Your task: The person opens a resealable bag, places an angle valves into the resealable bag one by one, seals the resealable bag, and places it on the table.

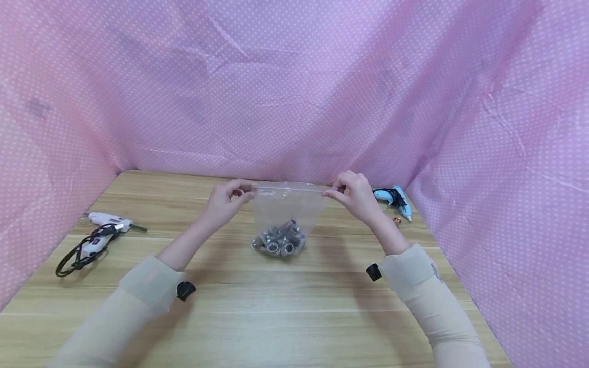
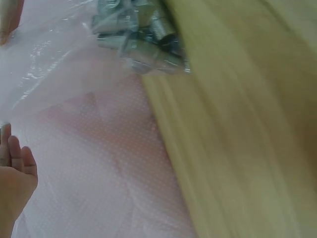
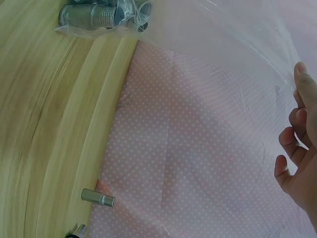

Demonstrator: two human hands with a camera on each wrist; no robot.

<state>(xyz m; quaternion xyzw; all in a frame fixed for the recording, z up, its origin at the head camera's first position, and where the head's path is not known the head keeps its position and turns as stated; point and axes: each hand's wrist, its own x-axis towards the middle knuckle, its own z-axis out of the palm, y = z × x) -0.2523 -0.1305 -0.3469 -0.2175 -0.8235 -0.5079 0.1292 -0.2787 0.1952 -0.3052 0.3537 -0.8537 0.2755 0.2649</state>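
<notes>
A clear zip bag (image 1: 294,204) hangs upright between my two hands, stretched flat along its top edge. At its bottom sit several grey metal cylinders, some with threaded ends (image 3: 89,17), bunched close over the table. My left hand (image 1: 227,200) pinches the bag's top left corner between thumb and fingers. The top right corner is pinched by my right hand (image 1: 356,194). In the right wrist view, the thumb and forefinger press on the film while the other fingers curl loosely.
A white glue gun (image 1: 105,220) with a black cord lies on the wooden table (image 1: 285,317) at left. At back right rests a light blue glue gun (image 1: 403,203). One loose metal cylinder (image 3: 97,197) lies near the table's edge. Pink dotted cloth (image 1: 276,87) surrounds the table.
</notes>
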